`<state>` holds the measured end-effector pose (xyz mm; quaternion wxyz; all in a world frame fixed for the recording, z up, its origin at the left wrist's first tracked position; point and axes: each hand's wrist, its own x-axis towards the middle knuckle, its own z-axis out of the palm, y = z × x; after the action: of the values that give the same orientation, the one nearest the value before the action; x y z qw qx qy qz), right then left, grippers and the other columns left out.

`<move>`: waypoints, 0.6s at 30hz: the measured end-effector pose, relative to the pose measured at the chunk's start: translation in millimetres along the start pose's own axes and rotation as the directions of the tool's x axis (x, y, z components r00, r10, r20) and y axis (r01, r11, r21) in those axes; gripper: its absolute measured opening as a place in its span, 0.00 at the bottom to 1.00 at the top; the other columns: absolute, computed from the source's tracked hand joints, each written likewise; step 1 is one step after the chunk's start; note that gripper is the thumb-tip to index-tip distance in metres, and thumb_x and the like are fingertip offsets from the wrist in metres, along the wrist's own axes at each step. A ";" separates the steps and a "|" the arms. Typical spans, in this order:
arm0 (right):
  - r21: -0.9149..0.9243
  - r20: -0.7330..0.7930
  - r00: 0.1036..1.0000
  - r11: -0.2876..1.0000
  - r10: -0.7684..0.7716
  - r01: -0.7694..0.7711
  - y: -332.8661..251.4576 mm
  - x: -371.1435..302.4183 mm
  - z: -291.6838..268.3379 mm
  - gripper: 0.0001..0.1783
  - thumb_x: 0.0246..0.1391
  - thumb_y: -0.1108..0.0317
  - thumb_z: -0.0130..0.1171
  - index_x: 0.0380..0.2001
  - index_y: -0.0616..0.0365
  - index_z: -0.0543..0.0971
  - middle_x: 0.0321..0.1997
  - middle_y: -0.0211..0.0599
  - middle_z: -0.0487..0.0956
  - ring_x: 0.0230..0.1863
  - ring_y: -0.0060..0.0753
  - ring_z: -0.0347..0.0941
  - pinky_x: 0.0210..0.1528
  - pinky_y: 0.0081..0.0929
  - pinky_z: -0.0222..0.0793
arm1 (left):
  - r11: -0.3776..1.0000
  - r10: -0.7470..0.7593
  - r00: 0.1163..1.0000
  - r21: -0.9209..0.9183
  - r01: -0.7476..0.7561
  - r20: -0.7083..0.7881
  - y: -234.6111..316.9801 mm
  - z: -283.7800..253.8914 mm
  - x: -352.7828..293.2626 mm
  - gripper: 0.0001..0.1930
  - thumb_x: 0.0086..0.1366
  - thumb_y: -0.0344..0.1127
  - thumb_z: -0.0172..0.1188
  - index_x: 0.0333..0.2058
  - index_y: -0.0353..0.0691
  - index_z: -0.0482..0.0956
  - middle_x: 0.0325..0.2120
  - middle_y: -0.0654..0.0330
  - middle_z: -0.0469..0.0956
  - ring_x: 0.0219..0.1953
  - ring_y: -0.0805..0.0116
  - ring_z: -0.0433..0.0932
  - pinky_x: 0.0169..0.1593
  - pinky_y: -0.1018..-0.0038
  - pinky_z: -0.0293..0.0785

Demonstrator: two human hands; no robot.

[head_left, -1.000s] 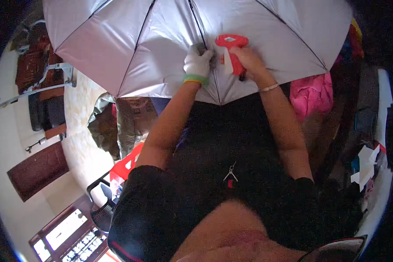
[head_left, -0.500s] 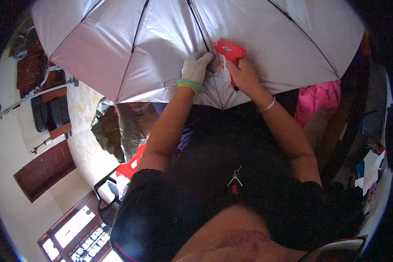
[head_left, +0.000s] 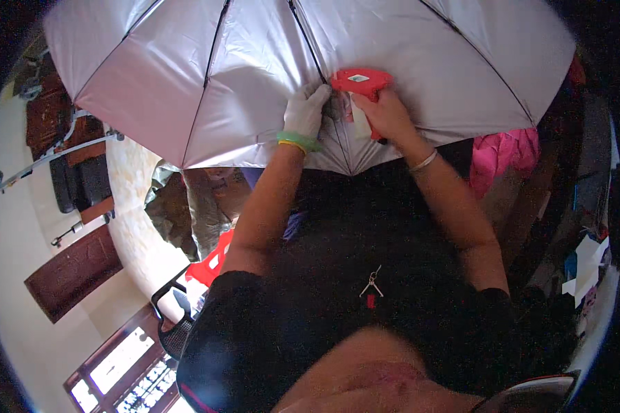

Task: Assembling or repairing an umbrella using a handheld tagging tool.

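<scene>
Head cam: left hand (head_left: 306,110), in a white glove w/ green cuff, is pinching the silver umbrella canopy (head_left: 255,76) fabric beside a black rib (head_left: 310,51), fingers closed on the cloth. Right hand (head_left: 387,113) is gripping a red tagging gun (head_left: 362,86), nose pressing against the canopy just beside the gloved fingers. Pink cloth (head_left: 503,155) is hanging at right, near the canopy's edge. Small clip (head_left: 370,283) is dangling on the black shirt.

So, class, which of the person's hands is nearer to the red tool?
Right. The right hand grips the red tool; the gloved left hand presses the silver umbrella beside it.
</scene>
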<state>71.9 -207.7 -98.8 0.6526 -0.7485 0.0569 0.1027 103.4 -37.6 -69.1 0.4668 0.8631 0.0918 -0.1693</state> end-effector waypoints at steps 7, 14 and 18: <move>0.382 0.204 0.962 0.890 0.182 -0.249 7.8 6.9 0.1 0.15 0.55 0.64 0.55 0.41 0.62 0.73 0.26 0.38 0.78 0.25 0.31 0.77 0.27 0.28 0.74 | 0.989 -0.002 0.996 -0.147 0.014 0.084 -2.5 -0.8 0.4 0.24 0.60 0.45 0.56 0.45 0.28 0.74 0.34 0.58 0.78 0.36 0.75 0.72 0.43 0.78 0.68; 0.389 0.174 0.961 0.881 0.216 -0.269 -11.7 -4.5 -1.1 0.15 0.55 0.62 0.54 0.39 0.63 0.74 0.27 0.39 0.79 0.26 0.32 0.77 0.28 0.29 0.74 | 0.988 -0.016 0.998 -0.150 0.025 0.061 3.5 -2.3 -3.6 0.24 0.59 0.46 0.56 0.45 0.30 0.74 0.34 0.58 0.78 0.36 0.73 0.73 0.43 0.77 0.69; 0.364 0.194 0.954 0.887 0.227 -0.285 -5.9 -0.2 -1.7 0.15 0.56 0.61 0.53 0.39 0.62 0.74 0.27 0.38 0.79 0.26 0.31 0.77 0.28 0.28 0.73 | 0.983 -0.019 0.997 -0.183 0.032 0.069 9.3 0.3 -6.8 0.21 0.59 0.43 0.56 0.44 0.30 0.75 0.32 0.61 0.78 0.33 0.75 0.73 0.41 0.77 0.69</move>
<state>73.1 -208.5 -92.9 0.7709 -0.5807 0.1266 0.2292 100.0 -42.9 -59.4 0.5451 0.8090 0.1024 -0.1948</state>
